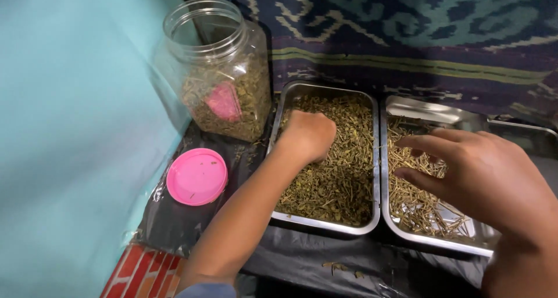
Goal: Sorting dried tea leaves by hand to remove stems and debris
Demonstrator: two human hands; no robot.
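Dried herb leaves [331,176] fill the left steel tray [325,222]; the left hand [308,135] is clenched on a pinch of them. The right hand [482,176], released, hovers over the stems [415,208] in the right tray [430,243]. Sorting seems midway.

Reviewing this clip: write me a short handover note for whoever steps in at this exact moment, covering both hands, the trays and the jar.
Left hand: closed, knuckles up, pressed into the dried leaf mix in the left steel tray.
Right hand: fingers spread, over the thin stems in the right steel tray; whether it grips any cannot be told.
Clear jar: open, partly filled with the same dried mix, a pink object inside; its pink lid lies beside it.
Done: stems thinly cover the right tray.
Left: the left tray is full of mix.
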